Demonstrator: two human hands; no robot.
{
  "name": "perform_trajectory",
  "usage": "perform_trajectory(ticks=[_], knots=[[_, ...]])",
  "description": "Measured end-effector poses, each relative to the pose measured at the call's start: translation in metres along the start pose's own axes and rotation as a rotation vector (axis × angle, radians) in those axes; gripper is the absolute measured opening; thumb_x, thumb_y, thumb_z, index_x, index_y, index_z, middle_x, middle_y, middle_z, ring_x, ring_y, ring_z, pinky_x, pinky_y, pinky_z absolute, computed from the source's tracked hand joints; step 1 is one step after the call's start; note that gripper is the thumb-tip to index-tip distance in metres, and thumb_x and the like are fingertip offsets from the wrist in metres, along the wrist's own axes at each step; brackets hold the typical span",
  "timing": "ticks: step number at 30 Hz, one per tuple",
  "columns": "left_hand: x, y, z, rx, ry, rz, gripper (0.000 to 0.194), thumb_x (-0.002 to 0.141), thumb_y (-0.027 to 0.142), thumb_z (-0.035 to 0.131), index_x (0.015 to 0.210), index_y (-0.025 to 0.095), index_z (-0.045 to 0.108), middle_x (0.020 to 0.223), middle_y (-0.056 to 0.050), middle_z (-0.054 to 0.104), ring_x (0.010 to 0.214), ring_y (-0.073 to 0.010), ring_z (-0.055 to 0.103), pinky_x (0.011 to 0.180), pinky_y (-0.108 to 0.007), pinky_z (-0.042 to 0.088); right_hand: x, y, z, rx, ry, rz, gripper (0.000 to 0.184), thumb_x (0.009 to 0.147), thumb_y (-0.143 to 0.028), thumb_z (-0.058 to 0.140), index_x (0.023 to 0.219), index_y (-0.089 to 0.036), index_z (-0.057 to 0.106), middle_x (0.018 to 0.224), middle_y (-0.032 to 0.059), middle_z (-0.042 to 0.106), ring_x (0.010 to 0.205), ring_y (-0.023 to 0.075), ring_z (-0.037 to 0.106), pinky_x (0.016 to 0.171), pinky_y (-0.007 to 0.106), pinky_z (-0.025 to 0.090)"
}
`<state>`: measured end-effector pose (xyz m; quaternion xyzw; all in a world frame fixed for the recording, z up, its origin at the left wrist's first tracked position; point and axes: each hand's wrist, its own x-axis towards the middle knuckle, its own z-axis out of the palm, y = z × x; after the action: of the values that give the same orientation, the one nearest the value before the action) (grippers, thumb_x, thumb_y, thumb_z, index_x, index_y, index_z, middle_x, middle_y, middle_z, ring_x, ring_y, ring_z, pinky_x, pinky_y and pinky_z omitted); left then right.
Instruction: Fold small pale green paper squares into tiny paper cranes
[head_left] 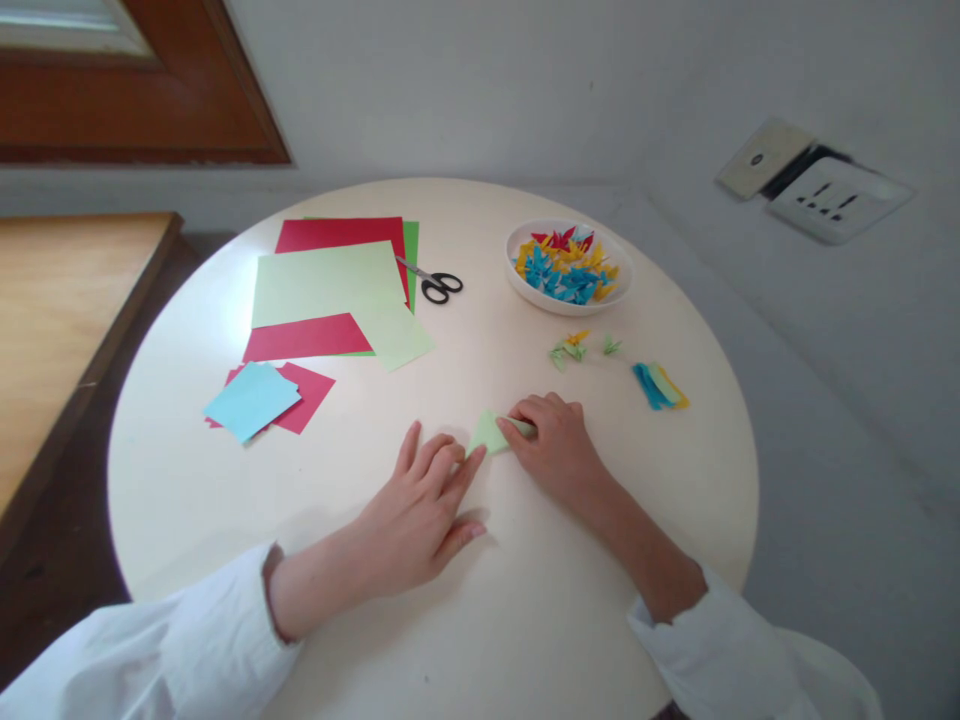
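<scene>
The pale green paper (489,432) lies on the tabletop (495,640) between the two hands' fingers. The right hand (561,447) has thumb and fingers clamped on its right part; the left hand (412,508) has its fingers spread, the index fingertip on the paper's near left edge. For a crisp crease, best hold the right pinch steady, match the edges, then press firmly with that fingertip, clear of the small folded pieces (574,352) beyond the right fingers.

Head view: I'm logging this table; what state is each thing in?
Small green paper, folded, touched by left hand, right hand
Scissors, lying flat; open or shut unclear
White bowl, upright, holding paper cranes
Loose cranes, folded, outside bowl
Light blue square, flat, on red squares
Large green sheet, flat
Narrow colored papers, overlapping
Wall socket, nothing plugged in
</scene>
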<state>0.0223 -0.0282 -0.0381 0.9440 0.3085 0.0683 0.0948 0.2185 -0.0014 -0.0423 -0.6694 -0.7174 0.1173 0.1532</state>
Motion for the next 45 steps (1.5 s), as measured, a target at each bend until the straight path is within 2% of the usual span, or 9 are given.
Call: perform_trajectory(ticks=[6,11,15,45], knots=[[-0.0001,0.0003,-0.0002,-0.010,0.009,-0.012,0.060,0.089,0.044,0.036,0.136,0.007,0.034,0.115,-0.015,0.050,0.120,-0.0305,0.037,0.106,-0.060,0.018,-0.0036,-0.0009,0.0033,-0.012,0.070,-0.028,0.020,0.082,-0.026,0.052,0.064,-0.019,0.053,0.070,0.0019,0.063,0.074,0.0186,0.050,0.069,0.032,0.024],[0.0003,0.0006,-0.0019,0.008,-0.013,0.002,0.056,0.090,0.041,0.035,0.134,0.006,0.037,0.133,-0.018,0.043,0.125,-0.0325,0.033,0.107,-0.059,0.015,-0.0043,-0.0007,0.0045,0.005,0.111,-0.071,0.020,0.082,-0.024,0.051,0.062,-0.019,0.052,0.069,0.0021,0.063,0.075,0.0186,0.049,0.071,0.033,0.024],[0.0001,0.0001,-0.0006,0.033,-0.022,0.004,0.056,0.092,0.040,0.032,0.138,0.009,0.032,0.142,-0.016,0.037,0.127,-0.0315,0.032,0.107,-0.057,0.013,-0.0028,0.0004,0.0048,0.007,0.101,-0.065,0.020,0.081,-0.025,0.052,0.062,-0.019,0.053,0.069,0.0020,0.063,0.074,0.0186,0.049,0.071,0.033,0.024],[0.0004,0.0000,0.0011,0.070,-0.019,0.007,0.058,0.092,0.043,0.027,0.139,0.009,0.031,0.143,-0.016,0.036,0.127,-0.0322,0.033,0.106,-0.057,0.013,0.0021,-0.0001,0.0039,0.027,0.034,-0.024,0.023,0.081,-0.026,0.052,0.060,-0.019,0.051,0.070,0.0020,0.064,0.075,0.0189,0.048,0.072,0.033,0.026]])
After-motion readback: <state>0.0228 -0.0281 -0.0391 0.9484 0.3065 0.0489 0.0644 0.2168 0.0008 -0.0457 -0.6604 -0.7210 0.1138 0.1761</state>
